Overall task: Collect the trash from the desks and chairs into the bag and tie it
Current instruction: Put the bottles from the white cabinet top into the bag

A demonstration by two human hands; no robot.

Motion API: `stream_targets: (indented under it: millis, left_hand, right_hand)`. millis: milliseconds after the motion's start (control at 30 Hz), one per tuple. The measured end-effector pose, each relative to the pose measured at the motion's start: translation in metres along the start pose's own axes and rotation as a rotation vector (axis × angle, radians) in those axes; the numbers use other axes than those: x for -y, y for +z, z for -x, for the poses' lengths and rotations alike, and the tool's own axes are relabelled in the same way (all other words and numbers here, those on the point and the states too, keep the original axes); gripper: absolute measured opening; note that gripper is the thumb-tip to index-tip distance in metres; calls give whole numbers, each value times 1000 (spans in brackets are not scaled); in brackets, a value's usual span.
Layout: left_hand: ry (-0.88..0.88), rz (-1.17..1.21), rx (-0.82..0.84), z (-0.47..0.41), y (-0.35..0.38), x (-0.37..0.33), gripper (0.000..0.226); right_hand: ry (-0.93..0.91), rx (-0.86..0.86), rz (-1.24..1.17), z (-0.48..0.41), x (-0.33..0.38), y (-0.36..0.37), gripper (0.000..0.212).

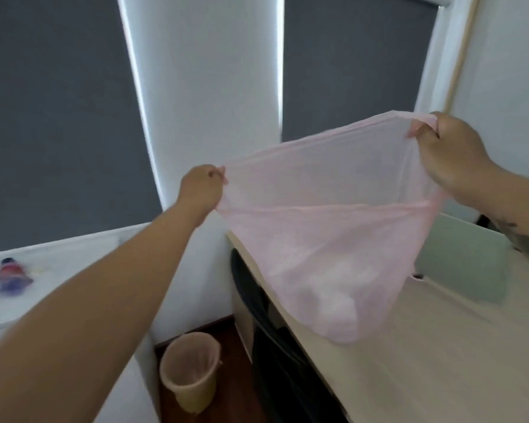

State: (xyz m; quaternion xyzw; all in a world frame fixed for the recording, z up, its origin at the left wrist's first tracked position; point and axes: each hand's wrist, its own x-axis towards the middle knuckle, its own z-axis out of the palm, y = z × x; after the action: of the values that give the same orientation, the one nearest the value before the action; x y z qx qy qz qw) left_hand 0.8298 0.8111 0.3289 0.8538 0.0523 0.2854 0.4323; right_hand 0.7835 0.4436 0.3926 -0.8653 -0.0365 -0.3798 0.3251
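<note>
A thin pink plastic bag hangs stretched wide between my two hands above the left end of a pale wooden desk. My left hand pinches the bag's left rim. The right rim is gripped by my right hand, held higher. White crumpled trash shows through the plastic near the bag's bottom, which touches or nearly touches the desk top.
A beige waste bin lined with a bag stands on the dark floor below. A white desk at left carries blurred colourful items. A pale green divider panel stands on the wooden desk. A dark chair is tucked under it.
</note>
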Motion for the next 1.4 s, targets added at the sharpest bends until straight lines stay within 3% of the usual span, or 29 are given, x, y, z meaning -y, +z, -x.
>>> stream_targets:
  millis: [333,600,667,767,800,867,933,967,1033,1167,1400]
  left_hand:
    - [-84,-326,-357,-57,-290,105,36]
    - [-424,49,-634,-61,-484,222,31]
    - [-514,-105,-636,-66,-526,254,42]
    - [-594,-911,-539,-59,-569,290,53]
    - [-617,-982,-529,-58,-584,305,52]
    - [-657,-898,-718,-59,-617,339,54]
    - [-576,-303,-1002,-66,-642,360,34]
    - [-507,-221,-1079,-64,-652,365,19]
    - [-473,-276,-1136,-68,-673,383,32]
    - [-433,-442,-1090,-98,-709,420,32]
    - [-418,-669,-945,-167,-739,478,32]
  right_hand:
    - [-286,270,-257,-6,206,191,32]
    - [-392,568,-535,64,415,378,23]
    - [-412,644,-588,85,465,422,21]
    - [-410,818,-681,116,529,479,20]
    - [-410,876,-712,126,547,496,21]
    - [-386,965,-784,147,589,535,21]
    - [-345,1026,-836,165,620,567,23]
    - [-316,1057,-860,173,637,585,24]
    - [-240,1130,-909,185,666,619,22]
    - [-236,1205,-943,200,731,701,20]
    - [-410,1113,-853,201,798,840,15]
